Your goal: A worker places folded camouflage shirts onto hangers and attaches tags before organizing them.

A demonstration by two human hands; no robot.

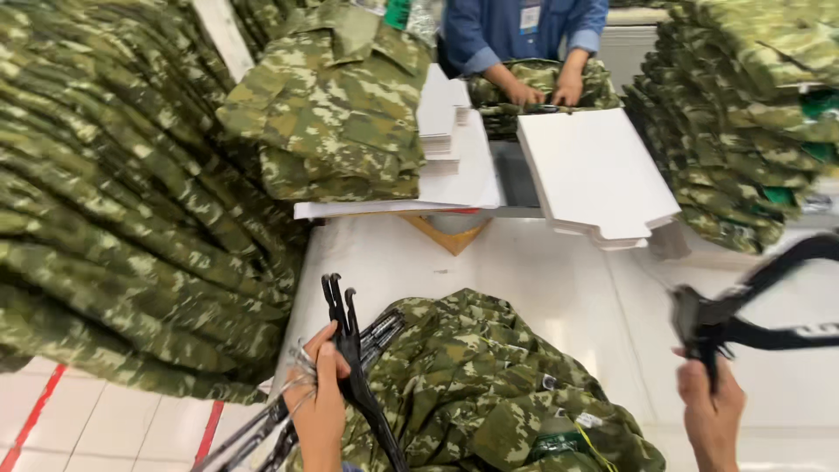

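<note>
Head view, looking down on a white table [542,288]. Left hand [319,406] at 7 o'clock, closed around a bunch of black hangers [350,350], hooks pointing up. Right hand [710,411] at 4 o'clock, well apart from the left, clamped on a single black hanger [752,301] that trails off to 3 o'clock (blurred).

Hangers look like thin stiff plastic: light, smooth, likely to slide against each other in a bunch, so best gripped at the neck just under the hooks, as both hands do now.

Between the hands, at 6 o'clock, a heap of camouflage shirts [472,385]: soft, limp, would sag if lifted by one corner. A small green tag [551,444] and a white one show on the heap.

Folded camouflage stacks at 9 o'clock [122,210], 12 o'clock [341,105] and 2 o'clock [743,114]; green labels peep from the right stack's edges. White flat cardboard sheets [594,175] at 1 o'clock.

Across the table, a co-worker in a blue sleeve [476,39] presses both hands on a folded shirt [542,83]; a white rectangular badge hangs on the chest.
</note>
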